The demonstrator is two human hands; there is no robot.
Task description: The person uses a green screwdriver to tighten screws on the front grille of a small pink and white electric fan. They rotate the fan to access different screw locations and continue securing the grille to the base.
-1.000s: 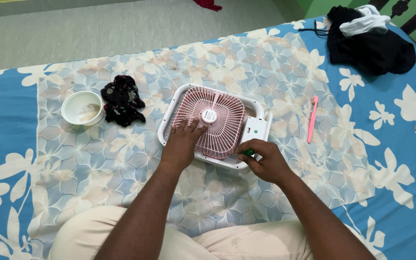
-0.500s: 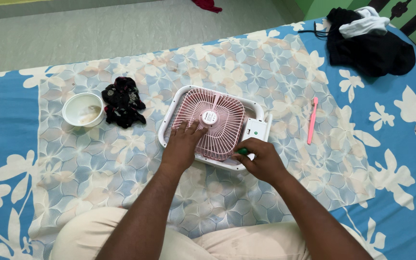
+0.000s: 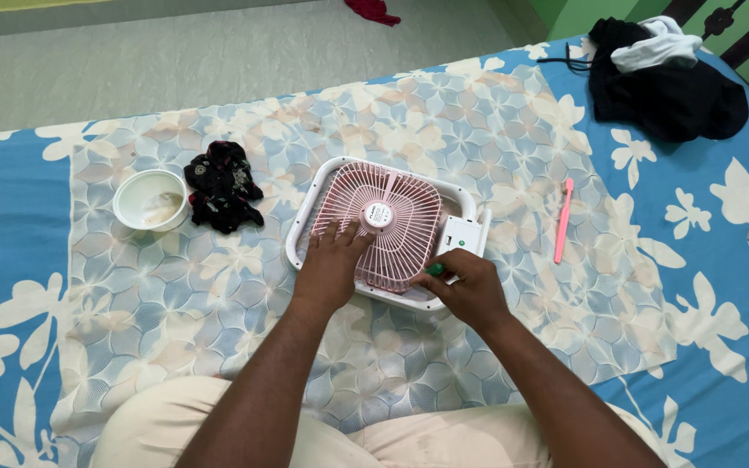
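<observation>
Head view: my left hand (image 3: 331,269) lies flat, fingers spread, on the pink grille of the small fan (image 3: 387,230), which sits mid-cloth (image 3: 513,130). My right hand (image 3: 470,286) pinches a green-handled tool (image 3: 434,269) at the fan's near-right corner. Risk, as I judge it: the tool slipping off and scratching the white control box (image 3: 461,234). No readable labels; round white badge at grille centre.
</observation>
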